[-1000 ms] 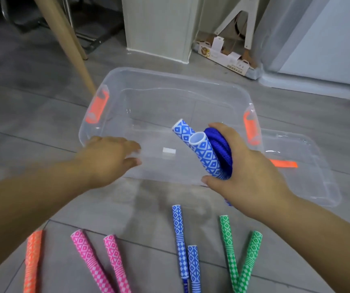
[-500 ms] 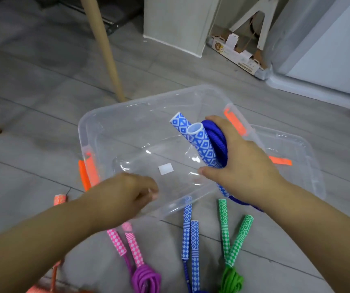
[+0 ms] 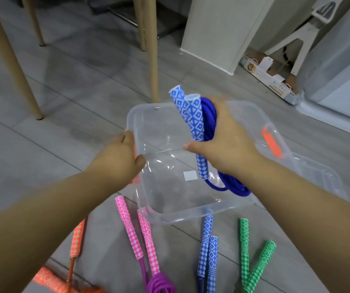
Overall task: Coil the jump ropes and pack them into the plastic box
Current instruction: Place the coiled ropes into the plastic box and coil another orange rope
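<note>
Nearest the camera, four jump ropes lay on the grey floor, all cut off by the bottom edge. The orange rope (image 3: 75,240) was half hidden behind the left forearm. Beside it the pink-handled rope (image 3: 131,227) ran down to a purple coil, only partly in view. The second blue rope (image 3: 209,246) and the green rope (image 3: 245,248) showed their handles and little of their cords.

Just beyond them stood the plastic box (image 3: 180,214), clear and open. The left hand (image 3: 117,159) gripped its left wall, thumb inside and fingers curled over the rim, covering most of an orange latch. The right hand (image 3: 229,144) clasped the coiled blue jump rope (image 3: 193,117) above the box, both patterned handles pointing up and the dark cord bunched against the palm. Loops of cord hung below the hand; they seemed to sit inside the box, though motion blur and the clear wall made this uncertain.

Behind the box lay its lid (image 3: 322,178), partly covered by the right forearm. Farther back stood wooden table legs (image 3: 154,49) and a cardboard carton (image 3: 265,77).
</note>
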`<state>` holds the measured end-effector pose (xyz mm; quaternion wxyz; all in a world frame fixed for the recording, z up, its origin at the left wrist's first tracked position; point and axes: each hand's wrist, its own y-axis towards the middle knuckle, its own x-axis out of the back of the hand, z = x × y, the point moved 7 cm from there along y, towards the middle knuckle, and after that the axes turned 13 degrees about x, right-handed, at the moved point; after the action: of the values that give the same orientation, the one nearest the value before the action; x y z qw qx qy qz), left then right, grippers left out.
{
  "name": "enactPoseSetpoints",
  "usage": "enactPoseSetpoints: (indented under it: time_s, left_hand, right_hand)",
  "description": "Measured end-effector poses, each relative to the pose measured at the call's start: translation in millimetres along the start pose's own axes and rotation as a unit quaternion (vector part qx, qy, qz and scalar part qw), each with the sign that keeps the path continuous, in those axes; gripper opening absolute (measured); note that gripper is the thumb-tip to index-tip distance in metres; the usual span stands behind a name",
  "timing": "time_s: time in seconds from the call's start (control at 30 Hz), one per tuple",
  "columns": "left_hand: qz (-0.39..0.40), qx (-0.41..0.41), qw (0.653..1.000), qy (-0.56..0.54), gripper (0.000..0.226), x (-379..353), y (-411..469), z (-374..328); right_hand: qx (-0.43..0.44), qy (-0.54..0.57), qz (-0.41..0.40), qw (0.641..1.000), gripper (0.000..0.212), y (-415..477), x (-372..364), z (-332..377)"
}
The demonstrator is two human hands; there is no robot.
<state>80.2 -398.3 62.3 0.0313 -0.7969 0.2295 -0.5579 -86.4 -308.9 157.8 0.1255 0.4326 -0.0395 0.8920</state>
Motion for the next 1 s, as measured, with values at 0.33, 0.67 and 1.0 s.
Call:
enactPoseSetpoints:
  time_s: [0.33, 0.67, 1.0]
  left_hand:
    - [-0.061, -0.067, 0.995, -0.029, 0.062, 3.9, 31.5, -10.1]
    - [-0.026, -0.040, 0.993, -0.106, 0.049, 0.9, 44.7, -15.6]
    - [-0.056, -0.067, 0.996, -0.001, 0.048, 6.8, 37.8, -24.9]
  right_hand:
    - [-0.111, -0.059, 0.236, 0.964, 0.076, 44.5, -130.2, -77.0]
    - [-0.226, 0.052, 0.226, 0.946, 0.068, 63.5, -195.5, -120.4]
    - [-0.127, -0.082, 0.301, 0.942, 0.041, 59.7, -146.1, -110.2]
